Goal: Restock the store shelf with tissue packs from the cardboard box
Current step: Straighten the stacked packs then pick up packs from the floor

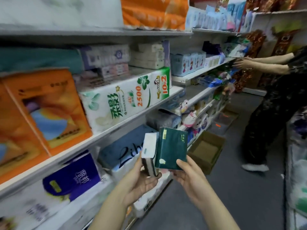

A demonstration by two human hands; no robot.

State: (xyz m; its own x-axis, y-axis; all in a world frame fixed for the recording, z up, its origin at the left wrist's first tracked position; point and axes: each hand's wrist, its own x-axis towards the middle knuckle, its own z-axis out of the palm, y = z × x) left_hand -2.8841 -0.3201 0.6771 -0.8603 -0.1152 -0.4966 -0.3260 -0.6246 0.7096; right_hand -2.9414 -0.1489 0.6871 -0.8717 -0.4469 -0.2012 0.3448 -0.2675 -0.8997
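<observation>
In the head view, two tissue packs are held up in front of the shelf [116, 128], one in each hand. The left hand [141, 178] lies palm up, and its fingers curl around the lower end of a white pack [149, 146], which stands nearly upright. The right hand [187, 173] grips a dark green pack [172, 148] at its bottom edge, thumb on the front and fingers behind. The two packs touch along one side. Both are in the air, at the height of the lower shelf level, just before a blue bundle [123, 146]. The cardboard box [206, 150] stands open on the floor [232, 196] behind the packs, near the foot of the shelf. Only its brown bottom can be seen inside.

I think the step in hand is the placing of these two packs. The risks come mostly from the grip and from the crowding. Each pack is held only at its low end, so it may tip or slip out if it is pushed against something. The shelf levels nearby look full of large bundles, and a pack forced into a narrow gap could be crushed or could push a neighbour off the edge. The box lies in the aisle, and another person [274, 105] works close by on the right. A step backwards or sideways could hit either of them.
</observation>
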